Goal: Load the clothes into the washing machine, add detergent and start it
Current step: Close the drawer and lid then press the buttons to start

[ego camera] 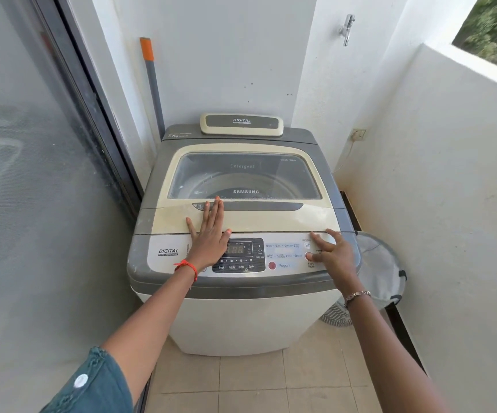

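Observation:
A grey and cream top-loading washing machine point(241, 308) stands in a narrow balcony corner. Its lid point(271, 219) is shut, and the drum shows dimly through the lid's window. My left hand point(208, 231) lies flat on the lid's front panel, fingers spread, holding nothing. My right hand point(335, 251) hovers over the right end of the control panel point(283, 257), thumb on or just above the round start/pause button. The display shows digits. No clothes or detergent container are in view.
A mesh laundry basket point(381, 272) sits on the floor right of the machine, with striped cloth point(335, 315) beside it. A sliding glass door point(32, 174) is on the left, a wall tap point(347, 29) and socket point(359, 134) at the right, a mop handle point(151, 81) behind.

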The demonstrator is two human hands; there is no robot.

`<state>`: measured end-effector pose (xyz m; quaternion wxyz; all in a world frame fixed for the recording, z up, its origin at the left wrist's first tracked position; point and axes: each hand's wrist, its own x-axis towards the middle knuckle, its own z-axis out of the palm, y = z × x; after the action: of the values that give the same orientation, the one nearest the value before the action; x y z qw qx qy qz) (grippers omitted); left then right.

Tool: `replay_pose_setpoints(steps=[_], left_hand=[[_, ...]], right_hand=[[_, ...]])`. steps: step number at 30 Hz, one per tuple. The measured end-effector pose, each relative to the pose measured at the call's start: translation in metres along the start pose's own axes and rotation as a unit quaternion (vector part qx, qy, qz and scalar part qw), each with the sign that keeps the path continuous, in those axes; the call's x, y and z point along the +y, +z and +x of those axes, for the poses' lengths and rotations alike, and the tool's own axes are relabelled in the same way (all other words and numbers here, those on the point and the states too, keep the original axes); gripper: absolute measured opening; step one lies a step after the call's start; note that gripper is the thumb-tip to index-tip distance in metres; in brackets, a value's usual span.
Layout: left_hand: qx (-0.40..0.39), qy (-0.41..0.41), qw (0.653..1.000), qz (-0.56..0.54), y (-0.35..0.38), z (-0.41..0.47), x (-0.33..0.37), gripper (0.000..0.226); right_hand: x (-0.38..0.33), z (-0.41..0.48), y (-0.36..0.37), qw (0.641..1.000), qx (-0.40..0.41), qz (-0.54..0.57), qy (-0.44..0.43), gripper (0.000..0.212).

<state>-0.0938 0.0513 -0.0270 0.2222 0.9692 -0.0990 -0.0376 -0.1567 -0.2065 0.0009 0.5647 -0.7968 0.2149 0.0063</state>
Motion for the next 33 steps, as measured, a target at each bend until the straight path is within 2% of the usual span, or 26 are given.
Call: replay_pose_setpoints(steps=[5,13,16,19,22,26,33], left_hand=[[-0.005,0.005,1.000,-0.002,-0.002,0.000,0.001,0.067],[0.036,0.000,0.999,-0.004,0.003,0.002,-0.002,0.062],[0.055,-0.009,0.998,0.011,0.001,0.011,-0.007,0.061],[0.059,-0.005,0.998,0.030,0.000,0.017,-0.012,0.065],[0.072,0.002,0.996,0.060,0.002,0.016,-0.016,0.067],[0.088,-0.021,0.994,0.065,-0.003,0.022,-0.018,0.063],[0.090,-0.039,0.991,0.087,-0.012,0.039,-0.028,0.063]], right_hand=[[-0.006,-0.001,-0.002,1.000,-0.002,-0.012,0.010,0.079],[-0.009,0.018,-0.001,0.989,-0.004,-0.151,-0.001,0.086],[-0.007,0.029,-0.003,0.972,-0.029,-0.230,-0.025,0.076],[-0.013,0.043,-0.009,0.965,-0.063,-0.252,-0.034,0.051],[-0.032,0.055,-0.009,0.959,-0.029,-0.264,-0.102,0.032],[-0.057,0.071,0.006,0.951,0.037,-0.235,-0.198,0.024],[-0.057,0.109,0.053,0.900,-0.009,-0.286,-0.329,0.025]])
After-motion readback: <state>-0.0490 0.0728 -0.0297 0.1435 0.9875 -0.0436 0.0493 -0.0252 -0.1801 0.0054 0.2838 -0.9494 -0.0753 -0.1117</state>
